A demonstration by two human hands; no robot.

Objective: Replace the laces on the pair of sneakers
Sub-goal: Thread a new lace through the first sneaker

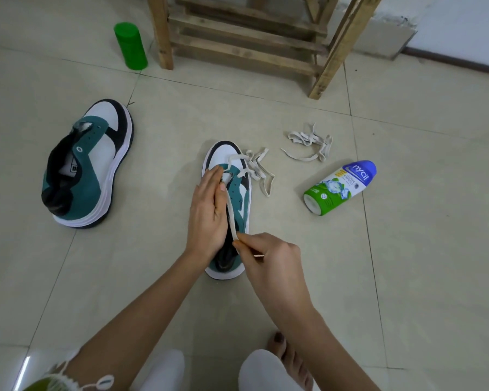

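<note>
1. the right hand (266, 255) pinches a cream lace (228, 206) between thumb and fingertips, over the heel opening of the near sneaker (239, 197).
2. the lace runs taut from that pinch to an eyelet near the toe; its remainder lies loose across the toe and on the tiled floor (407, 249).
3. the left hand (208, 210) rests straight-fingered against the sneaker's left side, gripping nothing.
4. the second sneaker (88, 165) stands well to the left; a loose lace pile (308, 142) and a toppled bottle (339, 187) lie to the right.

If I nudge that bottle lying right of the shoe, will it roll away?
Probably: the bottle is round and lies on its side on smooth tile. Its body curves in toward the blue cap, so it may veer. It looks plastic, likely light.
</note>
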